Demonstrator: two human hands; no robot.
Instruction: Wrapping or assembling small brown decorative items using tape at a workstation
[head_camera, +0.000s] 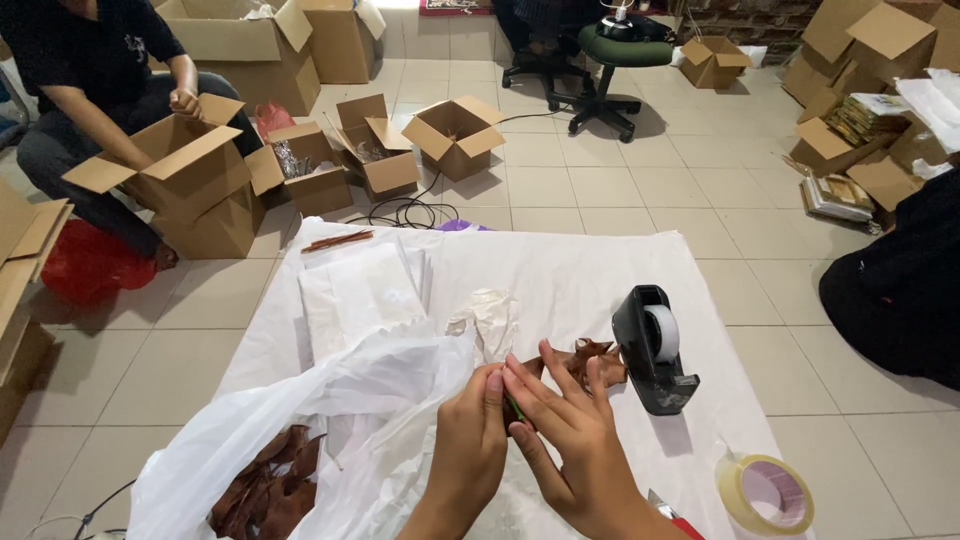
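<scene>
The left hand (468, 450) and the right hand (570, 435) meet just above the white sheet (560, 270) that covers the work surface. Both pinch a small brown leaf-shaped piece (590, 362) between them: the left thumb and forefinger are closed on its near end, where a thin green stem seems to show, while the right hand's fingers lie long and half open over the top of it, steadying it. The brown piece itself pokes out beyond the fingertips, close to the black tape dispenser (652, 350), which sits just to the right on the sheet.

To the left, a white plastic bag (330, 420) lies open and slack, with a heap of similar brown leaves (265, 490) inside. A crumpled bit of white tissue (490, 318) rests just past the hands, and flat paper packets (360, 290) lie farther up. A roll of clear tape (765, 493) sits at the sheet's near right corner.

The grip looks light, so the thin piece may tear or crumple if the fingers pull apart. The dispenser is near enough for a knuckle to knock it.

Beyond, another person (90, 90) sits on the tiled floor (600, 190) handling a cardboard box (180, 165).
</scene>
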